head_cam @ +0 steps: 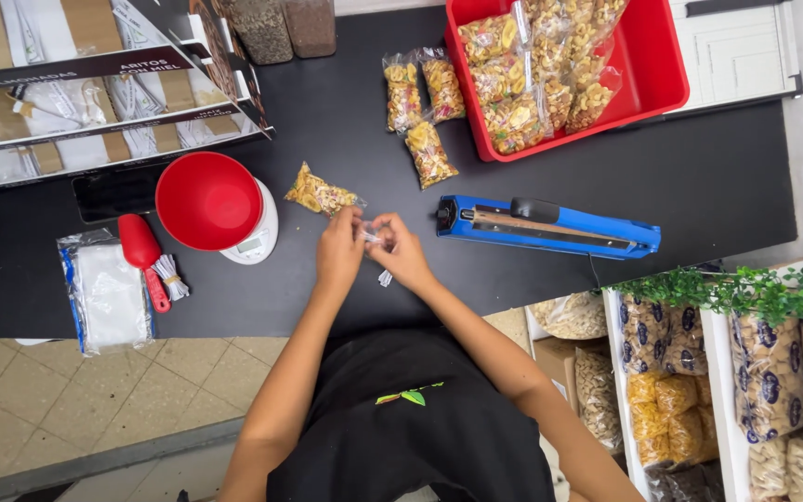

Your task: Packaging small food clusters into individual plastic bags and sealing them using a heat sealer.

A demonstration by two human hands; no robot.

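Black counter, beige tiled floor

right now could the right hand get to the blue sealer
Probably yes. The right hand is busy pinching the small snack bag with the left hand, but the blue sealer lies just beside it with bare table between.

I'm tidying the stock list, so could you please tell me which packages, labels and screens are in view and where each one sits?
Small clear snack bag: held by left hand and right hand.
Three filled clear bags: loose beside the tub.
More filled bags: piled in red tub.
Flat clear bag stack: left table edge.
Scale screen: small, grey, under red bowl.
Dark-labelled packets: shelf, lower right.
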